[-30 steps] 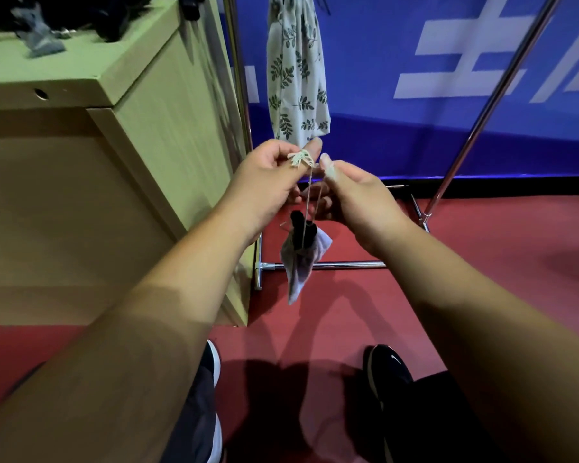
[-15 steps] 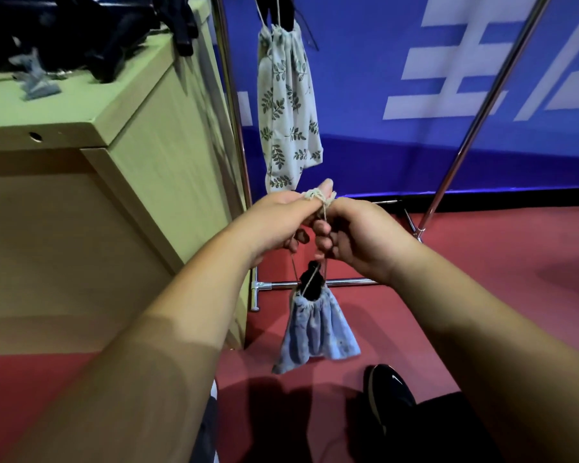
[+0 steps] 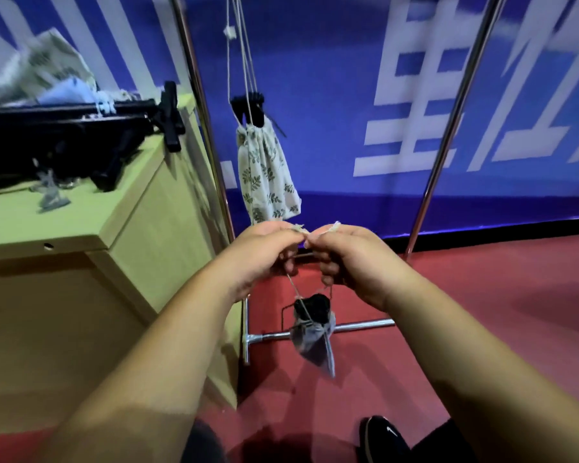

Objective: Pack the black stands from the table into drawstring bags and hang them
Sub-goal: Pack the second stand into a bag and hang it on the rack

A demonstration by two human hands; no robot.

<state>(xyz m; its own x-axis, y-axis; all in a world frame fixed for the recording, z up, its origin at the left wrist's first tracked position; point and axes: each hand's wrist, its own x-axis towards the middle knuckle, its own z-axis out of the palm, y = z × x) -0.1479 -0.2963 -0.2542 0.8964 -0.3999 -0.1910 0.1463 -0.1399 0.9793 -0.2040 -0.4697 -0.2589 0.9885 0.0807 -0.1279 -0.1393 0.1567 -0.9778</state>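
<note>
The string ends [image 3: 301,229] are pinched tight between finger and thumb of the left hand [image 3: 264,253] and the right hand [image 3: 351,259]. Just below the fingers, the small blue bag [image 3: 313,342] is hung by its strings, with a black stand [image 3: 315,307] poking out. The bag looks soft and light. It is best held by the strings. Just above the fingers, a leafy bag [image 3: 268,175] is already hung.
</note>
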